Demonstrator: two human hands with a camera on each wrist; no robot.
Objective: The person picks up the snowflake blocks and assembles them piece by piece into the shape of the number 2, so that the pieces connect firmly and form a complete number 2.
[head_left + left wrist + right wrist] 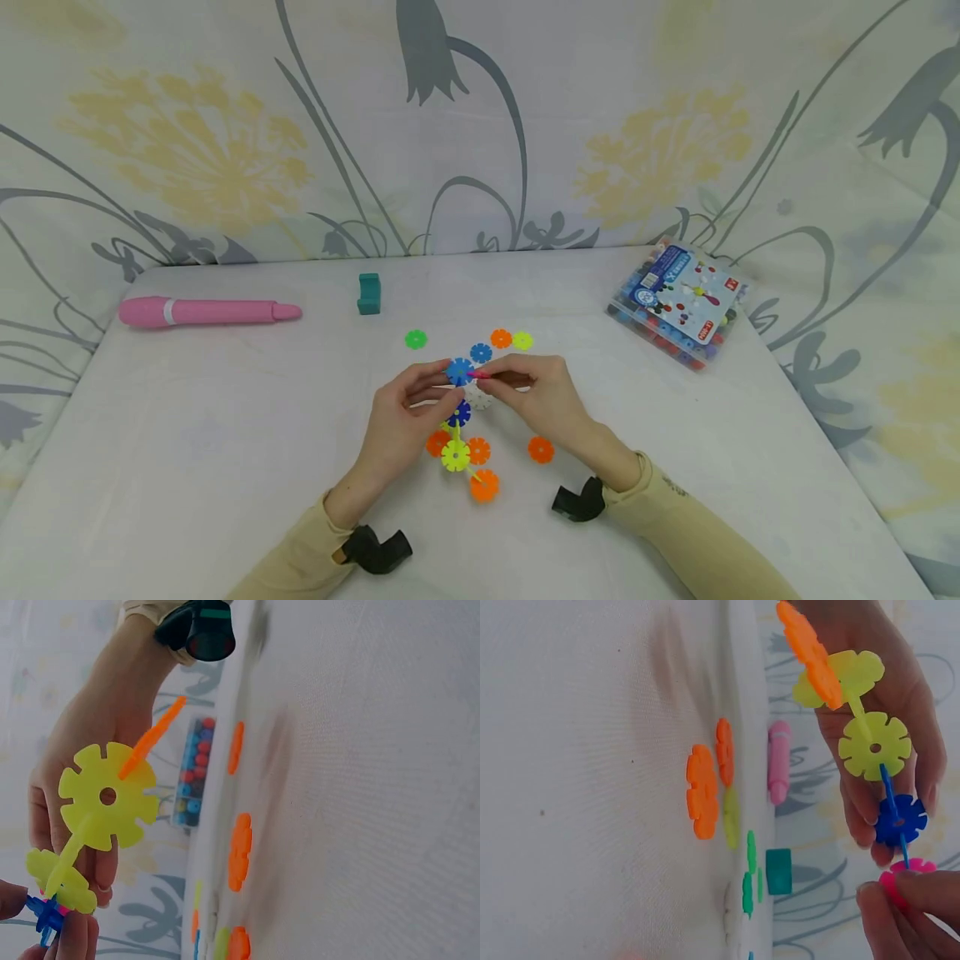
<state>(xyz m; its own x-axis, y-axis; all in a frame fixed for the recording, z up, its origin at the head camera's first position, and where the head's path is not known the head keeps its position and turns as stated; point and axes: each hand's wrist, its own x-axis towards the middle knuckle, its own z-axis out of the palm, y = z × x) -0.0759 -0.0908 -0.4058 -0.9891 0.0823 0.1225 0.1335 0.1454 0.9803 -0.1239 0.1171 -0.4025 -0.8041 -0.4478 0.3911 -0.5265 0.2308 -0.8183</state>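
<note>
Between the two hands, just above the counter [247,433], is a chain of slotted plastic discs [455,455]. The left hand [408,417] reaches in from the left, thumb and fingers bent in a pinch on a blue disc [460,372] at the chain's far end. From there the chain runs toward the near side, through yellow, to an orange end disc [484,487] that hangs clear of both hands. The right hand [543,392], just right of the blue disc, pinches a pink disc [921,865] between closed thumb and fingertips, right against the blue.

Loose orange discs [541,450] lie around the chain, one of them nearer the right wrist. A white disc [482,400] sits below the right fingertips, and past the hands are a green disc [416,339] and a few others.

Farther off stands a teal block [369,294]. To its left lies a pink tube-shaped object [217,312]; at the far right, a clear case [678,304] of coloured pieces.
</note>
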